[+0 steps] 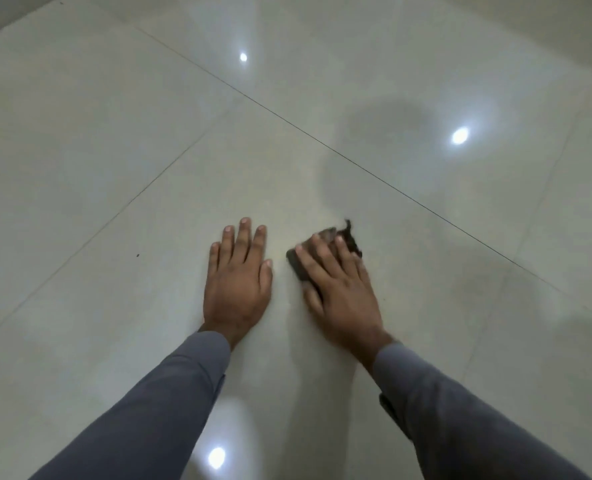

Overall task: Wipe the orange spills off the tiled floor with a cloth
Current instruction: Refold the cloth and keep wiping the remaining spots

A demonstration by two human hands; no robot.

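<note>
I can read no text, label, brand, number or sign anywhere in my view.
</note>
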